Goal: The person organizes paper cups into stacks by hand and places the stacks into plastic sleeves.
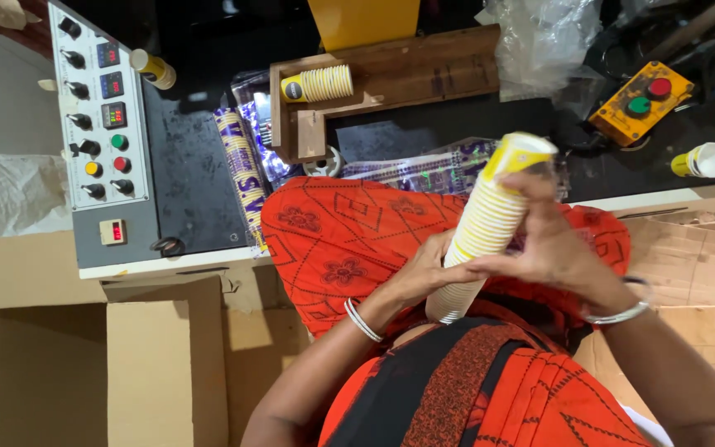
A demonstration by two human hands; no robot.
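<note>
Black machine top (424, 132) fills the background, its wooden tray (424, 70) holding a short cup row (320, 84) lying sideways. Over the lap, left hand (428, 273) and right hand (552, 244) clasp a cup stack (486, 223), its long axis tilted, open end pointing up-right.

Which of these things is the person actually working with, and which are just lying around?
In use:
- stack of yellow-and-white paper cups, gripped by the left hand and right hand

Lying about:
- shorter cup stack in the wooden tray
- single cup on the black table
- control panel
- yellow button box
- cardboard boxes
</note>
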